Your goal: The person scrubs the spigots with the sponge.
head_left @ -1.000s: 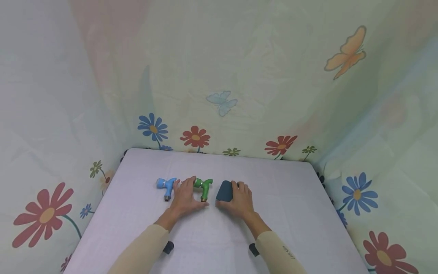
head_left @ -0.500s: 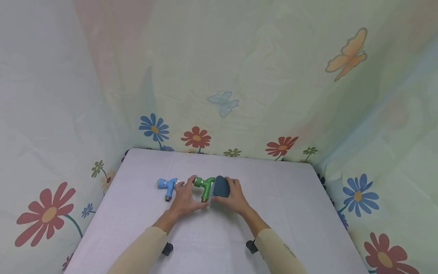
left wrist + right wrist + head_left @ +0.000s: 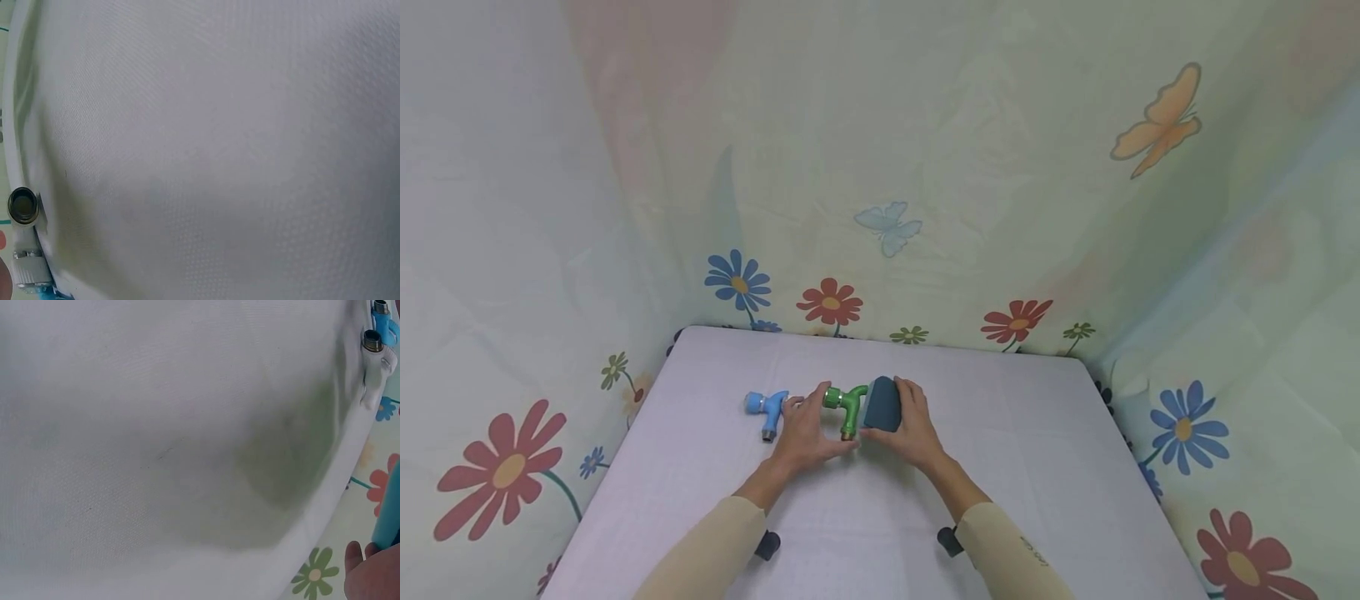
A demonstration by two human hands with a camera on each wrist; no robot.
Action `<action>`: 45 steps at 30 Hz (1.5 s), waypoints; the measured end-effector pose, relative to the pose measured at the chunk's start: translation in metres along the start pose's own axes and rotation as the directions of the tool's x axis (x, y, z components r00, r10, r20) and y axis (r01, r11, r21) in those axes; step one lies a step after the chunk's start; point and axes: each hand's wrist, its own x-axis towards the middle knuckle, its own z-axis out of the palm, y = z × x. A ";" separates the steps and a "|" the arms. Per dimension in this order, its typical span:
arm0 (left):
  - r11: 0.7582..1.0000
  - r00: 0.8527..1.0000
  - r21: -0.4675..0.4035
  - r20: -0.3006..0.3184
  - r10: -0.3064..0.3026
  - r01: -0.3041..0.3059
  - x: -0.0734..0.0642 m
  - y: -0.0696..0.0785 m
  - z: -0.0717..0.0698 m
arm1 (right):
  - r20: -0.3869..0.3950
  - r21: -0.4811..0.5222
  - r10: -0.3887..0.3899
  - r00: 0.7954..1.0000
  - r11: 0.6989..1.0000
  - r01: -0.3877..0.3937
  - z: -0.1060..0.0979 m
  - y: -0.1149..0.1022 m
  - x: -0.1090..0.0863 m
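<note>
In the head view my left hand grips a green tap between its thumb and fingers. The tap seems raised off the cloth, its metal threaded end toward me. My right hand holds a two-tone blue sponge-like block, dark on one face and lighter at the side. That block stands right against the green tap's spout side; whether they touch is hard to tell. A blue tap lies left of my left hand. Beside it is a white tap, mostly hidden by the left hand in the head view.
A white cloth covers the table. Hanging fabric with printed flowers and butterflies encloses it at the back and both sides. Dark fittings show beside the two sleeves.
My right hand has brought the block leftward and slightly away from me, up to the green tap. The left hand and green tap have barely moved.
</note>
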 end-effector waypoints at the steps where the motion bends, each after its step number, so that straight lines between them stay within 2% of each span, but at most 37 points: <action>1: 1.000 1.000 0.001 0.001 0.002 -0.002 0.000 0.000 0.000 | -0.003 -0.003 -0.006 1.000 1.000 0.006 0.000 0.000 0.000; 6: 0.999 0.999 0.016 -0.023 0.039 -0.039 0.000 -0.002 0.001 | -0.014 -0.026 -0.084 0.996 0.996 0.083 0.000 -0.006 -0.003; 13: 0.994 0.996 0.083 -0.037 0.079 -0.076 -0.001 0.001 0.002 | 0.011 -0.163 -0.205 0.979 0.965 0.204 0.002 -0.023 -0.006; 17: 0.992 0.996 0.102 -0.031 0.079 -0.076 -0.002 0.003 0.001 | 0.034 -0.204 -0.219 0.975 0.954 0.222 0.004 -0.029 -0.007; 24: 0.992 0.997 0.109 -0.033 0.074 -0.070 -0.002 0.002 0.000 | 0.033 -0.238 -0.203 0.979 0.949 0.205 0.009 -0.028 -0.006; 32: 0.985 0.995 0.142 -0.032 0.098 -0.093 -0.001 0.001 0.003 | 0.034 -0.253 -0.257 0.966 0.933 0.257 0.018 -0.031 -0.005; 37: 0.982 0.992 0.156 -0.046 0.114 -0.105 0.000 0.002 0.001 | 0.073 -0.303 -0.267 0.961 0.912 0.277 0.019 -0.031 -0.005; 42: 0.982 0.995 0.164 -0.029 0.095 -0.089 -0.001 0.001 0.000 | 0.143 -0.289 -0.281 0.949 0.905 0.312 0.017 -0.026 -0.006; 45: 0.986 0.996 0.144 -0.021 0.089 -0.085 -0.001 0.000 0.000 | 0.148 -0.283 -0.303 0.942 0.899 0.334 0.015 -0.025 -0.007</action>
